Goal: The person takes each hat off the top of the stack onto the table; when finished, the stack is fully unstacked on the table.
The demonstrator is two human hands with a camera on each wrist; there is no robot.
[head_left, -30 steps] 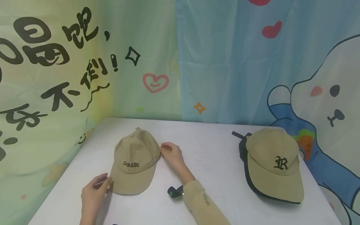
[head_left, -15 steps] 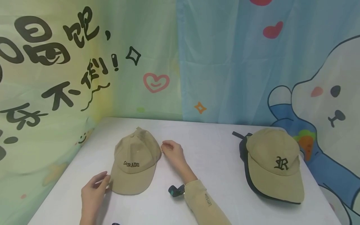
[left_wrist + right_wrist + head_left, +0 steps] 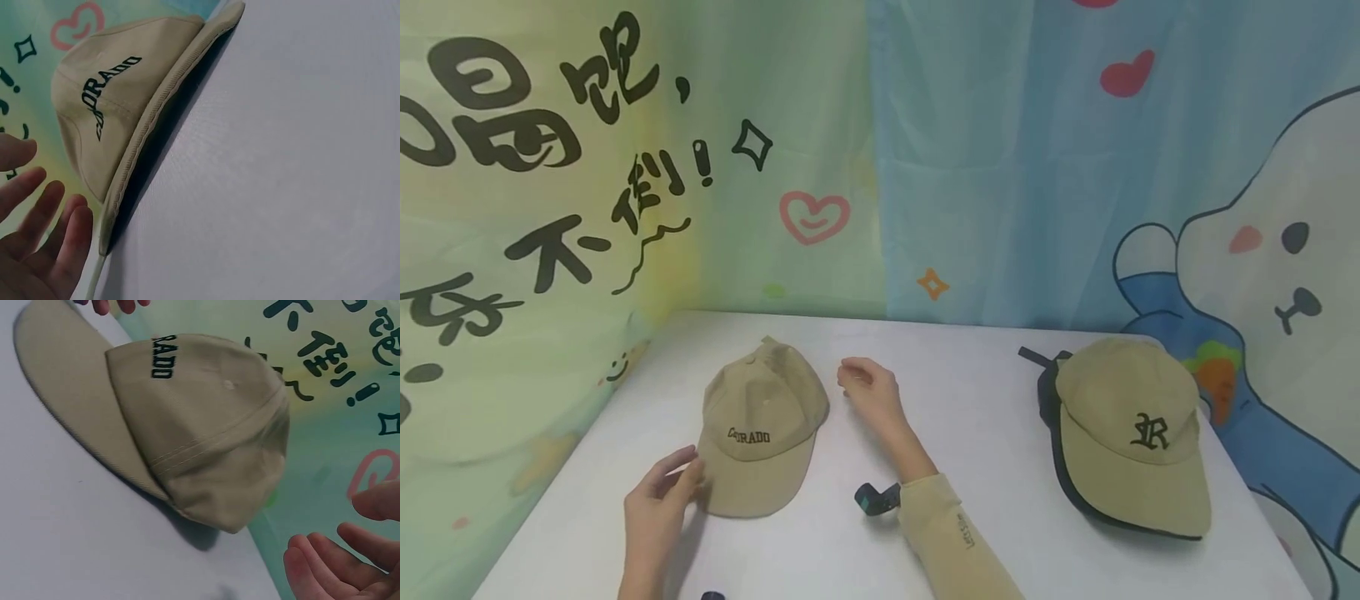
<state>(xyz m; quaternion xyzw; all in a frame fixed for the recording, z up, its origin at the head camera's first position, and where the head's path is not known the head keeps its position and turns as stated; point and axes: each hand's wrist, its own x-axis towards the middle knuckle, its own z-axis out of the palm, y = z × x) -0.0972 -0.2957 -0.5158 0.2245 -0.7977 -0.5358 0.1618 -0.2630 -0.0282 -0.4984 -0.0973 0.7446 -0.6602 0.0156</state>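
A tan baseball cap [image 3: 763,408] with dark lettering across its front stands on the white table, brim toward me. My left hand [image 3: 658,504] is beside the left edge of the brim, fingers loosely bent. In the left wrist view those fingers [image 3: 78,234] lie close to the brim's edge, with nothing gripped. Off the cap's right side hovers my right hand [image 3: 874,396], and a gap shows between it and the crown. The right wrist view has the cap's crown [image 3: 206,431] side-on, with the relaxed right fingers [image 3: 306,569] apart from it and holding nothing.
A second tan cap [image 3: 1131,417] with a dark letter R sits at the right, over a dark cap [image 3: 1048,396] whose strap sticks out left. The wrist camera [image 3: 877,498] hangs by my right sleeve. A printed curtain [image 3: 955,167] closes off the table's far side.
My right hand has drawn away from the cap's right side, up and to the right. The left hand has shifted slightly up and right along the brim. Both caps stay put.
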